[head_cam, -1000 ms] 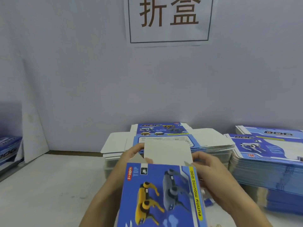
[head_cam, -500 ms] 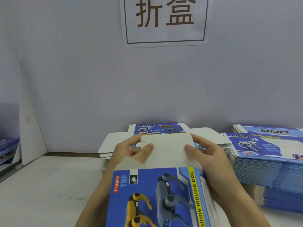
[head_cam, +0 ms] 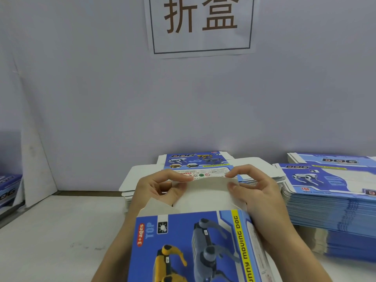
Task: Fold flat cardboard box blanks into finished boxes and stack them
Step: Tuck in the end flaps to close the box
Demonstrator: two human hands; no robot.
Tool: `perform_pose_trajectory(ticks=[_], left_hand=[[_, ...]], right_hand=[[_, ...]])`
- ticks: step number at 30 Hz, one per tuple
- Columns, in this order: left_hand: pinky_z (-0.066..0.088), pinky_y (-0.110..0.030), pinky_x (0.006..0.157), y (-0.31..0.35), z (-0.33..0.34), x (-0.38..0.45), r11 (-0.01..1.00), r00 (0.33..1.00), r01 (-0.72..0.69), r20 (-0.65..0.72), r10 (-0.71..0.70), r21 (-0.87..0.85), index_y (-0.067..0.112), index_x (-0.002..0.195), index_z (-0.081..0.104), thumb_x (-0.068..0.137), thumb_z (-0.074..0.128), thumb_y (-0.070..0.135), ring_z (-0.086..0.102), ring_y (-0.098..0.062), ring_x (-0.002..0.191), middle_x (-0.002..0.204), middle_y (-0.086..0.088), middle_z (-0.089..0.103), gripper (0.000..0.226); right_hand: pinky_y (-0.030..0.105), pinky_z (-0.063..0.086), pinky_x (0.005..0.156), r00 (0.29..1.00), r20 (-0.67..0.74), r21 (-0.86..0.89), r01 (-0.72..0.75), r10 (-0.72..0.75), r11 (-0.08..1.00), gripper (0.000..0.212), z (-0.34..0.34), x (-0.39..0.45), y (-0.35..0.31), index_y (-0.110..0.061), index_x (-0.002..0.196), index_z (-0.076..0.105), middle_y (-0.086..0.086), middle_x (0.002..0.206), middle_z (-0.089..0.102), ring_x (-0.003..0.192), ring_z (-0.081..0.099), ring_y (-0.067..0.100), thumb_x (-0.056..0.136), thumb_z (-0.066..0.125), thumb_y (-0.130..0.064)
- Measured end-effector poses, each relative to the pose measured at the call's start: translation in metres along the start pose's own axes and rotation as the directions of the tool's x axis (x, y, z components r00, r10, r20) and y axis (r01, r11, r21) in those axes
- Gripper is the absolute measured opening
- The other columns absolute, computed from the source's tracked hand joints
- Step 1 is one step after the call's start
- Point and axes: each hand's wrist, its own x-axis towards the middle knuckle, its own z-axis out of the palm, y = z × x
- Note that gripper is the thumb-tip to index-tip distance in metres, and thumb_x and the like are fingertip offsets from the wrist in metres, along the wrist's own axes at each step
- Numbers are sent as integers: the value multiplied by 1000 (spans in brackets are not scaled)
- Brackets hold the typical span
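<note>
In the head view, the person is holding a blue printed box [head_cam: 195, 247] low in the middle of the frame, its open end facing away towards the wall; the left hand [head_cam: 154, 192] is pinching the left corner of the white end flap [head_cam: 203, 192] between thumb and curled fingers, and the right hand [head_cam: 258, 192] is pinching the right corner the same way, with its palm running along the box's right side; the flap is bowing upward between the two pinches, and a smaller grey side flap [head_cam: 158, 206] is sticking out at the left, not yet tucked in; behind the hands, a stack of flat blanks [head_cam: 195, 163] is lying on the white table [head_cam: 61, 231], and a taller pile of blanks [head_cam: 335, 200] is sitting to the right

The risks, as I am judging them: the flap may be creasing off its scored line if the two pinches are pressing unevenly; the grey side flap may be getting trapped outside the closure, leaving the end bulging; the tuck edge may be buckling against the box wall if it is being pushed in while curved; the box may be collapsing back towards flat, since neither hand is bracing its body firmly; whether the far end is already closed I cannot tell
</note>
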Motion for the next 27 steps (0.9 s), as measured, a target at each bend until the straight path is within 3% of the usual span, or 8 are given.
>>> perform_pose_trajectory(ticks=[5, 8, 12, 15, 18, 22, 25, 27], left_hand=[[34, -6, 39, 9, -6, -2, 990, 978, 83, 198, -60, -113, -11, 130, 55, 101, 41, -3, 45, 3, 31, 57, -1, 60, 34], [35, -8, 37, 25, -6, -14, 987, 957, -62, 272, 100, -145, -18, 126, 49, 103, 30, -7, 38, 4, 22, 50, -5, 47, 32], [40, -6, 39, 55, -2, -23, 948, 935, 52, 348, 65, -315, 13, 97, 58, 97, 34, -18, 53, 7, 33, 44, 6, 58, 39], [58, -25, 54, 69, 1, -24, 900, 983, 74, 183, 7, -429, 25, 109, 67, 82, 68, 19, 75, -18, 65, 83, -5, 78, 28], [59, -33, 54, 69, -2, -33, 904, 974, 24, 216, 76, -427, 43, 112, 65, 79, 65, 38, 76, -29, 73, 102, -9, 76, 34], [60, -34, 55, 74, 6, -36, 960, 976, -32, 197, 90, -280, 40, 105, 58, 86, 72, 45, 75, -31, 74, 98, -12, 75, 25], [58, -29, 67, 88, 23, -25, 971, 995, 7, 100, 17, -238, 19, 98, 55, 77, 68, 66, 66, -33, 70, 83, -27, 62, 52], [46, -17, 62, 97, 33, -9, 941, 995, 36, -80, -67, -338, 0, 80, 51, 103, 46, 42, 51, -30, 66, 73, -23, 50, 48]], right_hand=[[29, 51, 49, 980, -196, 54, 54, -42, 997, 31, -5, 1, -1, -26, 99, 72, 7, 65, 70, 52, 64, 21, 97, 55, 0], [31, 53, 52, 937, -338, 85, 120, -85, 989, 29, -11, 1, -7, -31, 109, 67, 2, 69, 74, 56, 67, 18, 98, 57, -6], [29, 53, 51, 912, -400, 125, 156, -94, 980, 29, -13, 1, -17, -38, 119, 56, -4, 70, 73, 56, 64, 18, 98, 63, -19], [35, 54, 66, 972, -189, 136, 166, -139, 977, 26, -15, 0, -30, -44, 119, 60, -3, 97, 76, 78, 70, 22, 93, 64, -44], [50, 50, 95, 972, 67, -60, 230, -226, 971, 49, -9, -7, -39, -41, 125, 64, -7, 128, 67, 119, 64, 21, 85, 51, -65], [55, 58, 82, 938, -115, -21, 327, -327, 945, 47, 7, -11, -43, -20, 96, 75, 11, 93, 76, 90, 73, 32, 93, 50, -60], [31, 58, 68, 910, -255, -21, 332, -326, 943, 51, 9, -10, -44, -25, 68, 76, -7, 82, 77, 74, 74, 11, 97, 45, -55], [18, 52, 55, 902, -278, -42, 332, -330, 942, 52, 9, -12, -44, -23, 54, 69, -13, 66, 72, 59, 67, 1, 101, 50, -38]])
